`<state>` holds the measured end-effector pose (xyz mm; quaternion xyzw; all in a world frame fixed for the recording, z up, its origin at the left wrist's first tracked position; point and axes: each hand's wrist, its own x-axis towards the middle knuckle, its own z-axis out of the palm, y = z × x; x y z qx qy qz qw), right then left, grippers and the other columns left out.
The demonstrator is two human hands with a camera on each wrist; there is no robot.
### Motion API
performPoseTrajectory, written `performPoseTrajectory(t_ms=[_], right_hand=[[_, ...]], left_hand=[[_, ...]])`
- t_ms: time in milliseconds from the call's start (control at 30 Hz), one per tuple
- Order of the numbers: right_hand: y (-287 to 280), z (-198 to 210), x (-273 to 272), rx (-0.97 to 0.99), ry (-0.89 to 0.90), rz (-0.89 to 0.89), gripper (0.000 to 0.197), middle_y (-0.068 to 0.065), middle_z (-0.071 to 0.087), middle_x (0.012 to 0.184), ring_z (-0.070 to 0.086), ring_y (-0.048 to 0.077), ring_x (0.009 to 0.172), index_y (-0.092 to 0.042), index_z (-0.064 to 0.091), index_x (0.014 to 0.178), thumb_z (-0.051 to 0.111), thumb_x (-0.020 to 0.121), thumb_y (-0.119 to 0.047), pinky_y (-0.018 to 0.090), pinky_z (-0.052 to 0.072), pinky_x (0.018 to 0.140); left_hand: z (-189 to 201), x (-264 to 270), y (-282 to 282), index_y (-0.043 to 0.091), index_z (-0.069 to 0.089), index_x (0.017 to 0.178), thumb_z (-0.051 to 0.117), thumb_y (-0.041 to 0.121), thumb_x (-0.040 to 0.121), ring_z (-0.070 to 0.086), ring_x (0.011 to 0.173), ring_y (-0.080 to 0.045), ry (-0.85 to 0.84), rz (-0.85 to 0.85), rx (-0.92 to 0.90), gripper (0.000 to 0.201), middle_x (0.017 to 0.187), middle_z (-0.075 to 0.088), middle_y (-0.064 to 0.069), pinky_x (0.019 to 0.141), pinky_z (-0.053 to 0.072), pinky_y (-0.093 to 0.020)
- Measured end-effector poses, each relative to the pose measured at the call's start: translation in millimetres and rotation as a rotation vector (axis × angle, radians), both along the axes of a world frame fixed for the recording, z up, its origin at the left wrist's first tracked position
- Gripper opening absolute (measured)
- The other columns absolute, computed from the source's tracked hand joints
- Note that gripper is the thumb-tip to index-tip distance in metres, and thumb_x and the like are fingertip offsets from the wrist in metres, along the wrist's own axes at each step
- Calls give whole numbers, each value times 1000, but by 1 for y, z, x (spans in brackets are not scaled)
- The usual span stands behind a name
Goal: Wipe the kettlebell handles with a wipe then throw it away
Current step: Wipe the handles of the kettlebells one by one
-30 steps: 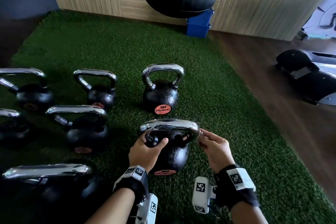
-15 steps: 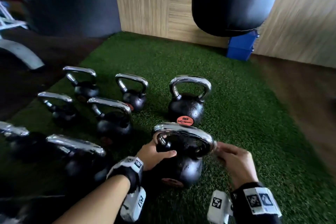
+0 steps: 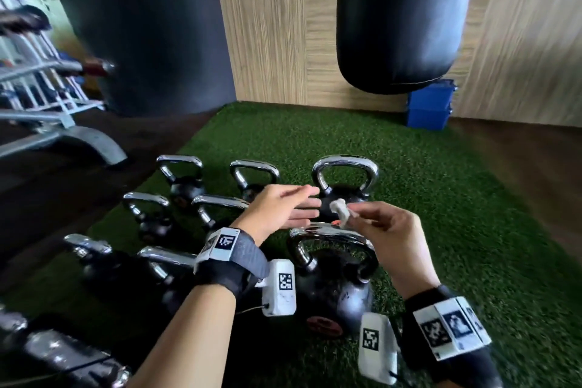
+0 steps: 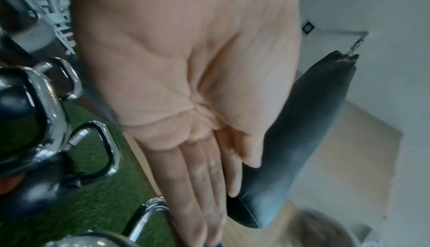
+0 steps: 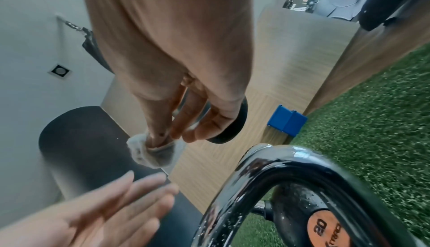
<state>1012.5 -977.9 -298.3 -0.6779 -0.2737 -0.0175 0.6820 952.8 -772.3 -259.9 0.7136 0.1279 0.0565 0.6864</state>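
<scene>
Several black kettlebells with chrome handles stand on green turf. The nearest kettlebell (image 3: pixel 335 290) sits below both hands, its handle (image 3: pixel 327 235) wet in the right wrist view (image 5: pixel 291 164). My right hand (image 3: pixel 382 230) is raised above it and pinches a small crumpled white wipe (image 3: pixel 341 209) (image 5: pixel 149 151) at the fingertips. My left hand (image 3: pixel 283 206) hovers just left of the wipe with fingers straight and together (image 4: pixel 204 177), holding nothing. Another kettlebell (image 3: pixel 345 181) stands behind the hands.
A black punching bag (image 3: pixel 396 19) hangs above the far turf, with a blue box (image 3: pixel 430 109) beneath it by the wooden wall. A grey metal rack (image 3: pixel 41 98) stands at the left on the dark floor. More kettlebells (image 3: pixel 185 179) line the left.
Both hands have left the nearest kettlebell's handle and risen above it. The left hand let go and opened flat. The head view tilted up and swung left.
</scene>
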Motion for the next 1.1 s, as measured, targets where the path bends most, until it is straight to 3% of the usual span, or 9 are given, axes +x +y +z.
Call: performPoseTrajectory(t_ms=[133, 267, 367, 500, 633, 733, 800, 967, 1100], right_hand=[[12, 7, 0, -47, -39, -11, 18, -5, 79, 84, 75, 17, 79, -22, 79, 85, 85, 75, -9, 38, 60, 79], [17, 5, 5, -100, -46, -122, 18, -6, 77, 76, 72, 7, 71, -22, 75, 81, 89, 71, -16, 24, 55, 66], [20, 7, 7, -199, -69, -268, 27, -7, 72, 69, 62, -1, 60, -23, 72, 77, 94, 63, -30, 13, 45, 57], [6, -6, 9, -310, -14, -274, 38, -9, 68, 84, 65, 6, 72, -34, 69, 94, 92, 64, -41, 23, 51, 65], [-22, -53, 18, -390, 195, -401, 45, -3, 71, 101, 67, 12, 84, -32, 65, 111, 86, 73, -20, 24, 45, 67], [-23, -93, 24, -445, 416, -231, 46, -1, 76, 94, 69, 13, 83, -24, 66, 102, 90, 65, -12, 28, 50, 66], [-14, -114, 25, -445, 448, -158, 44, 3, 78, 91, 73, 23, 86, -17, 72, 99, 93, 61, -10, 37, 58, 76], [0, -138, 27, -456, 439, -215, 36, 4, 78, 84, 74, 26, 85, -19, 77, 93, 94, 62, -28, 47, 59, 84], [-3, -143, 29, -428, 432, -194, 38, 0, 78, 81, 74, 25, 83, -25, 77, 89, 95, 57, -36, 48, 59, 83]], left_hand=[[4, 1, -20, 10, 72, 119, 52, 29, 106, 76, 79, -15, 2, -145, -170, 30, 96, 78, -8, 79, 63, -32], [-10, 5, -21, 0, 67, 125, 53, 16, 104, 74, 77, -13, -75, -153, -272, 30, 92, 78, -6, 82, 64, -31], [-19, 8, -17, 3, 73, 116, 62, 12, 97, 76, 82, -15, -98, -144, -243, 23, 98, 79, -9, 78, 64, -27], [-35, 8, -3, 17, 79, 108, 74, 28, 81, 75, 99, -16, -183, -117, -85, 30, 110, 79, -8, 81, 62, -24], [-52, 13, 10, 28, 78, 112, 74, 29, 92, 72, 110, -8, -330, 31, 242, 21, 114, 78, 10, 95, 58, -24], [-66, 13, 7, 22, 77, 118, 74, 24, 95, 71, 110, 0, -367, 14, 458, 24, 113, 77, 15, 98, 55, -20], [-73, 13, -1, 19, 77, 120, 76, 26, 93, 69, 111, 3, -387, 12, 552, 28, 116, 76, 10, 100, 54, -21], [-83, 13, -7, 16, 77, 120, 77, 21, 91, 65, 115, 5, -519, 57, 819, 29, 122, 74, 8, 108, 38, -10], [-90, 4, 3, 21, 76, 121, 74, 19, 94, 65, 110, -3, -492, 210, 803, 28, 109, 73, 19, 100, 49, -16]])
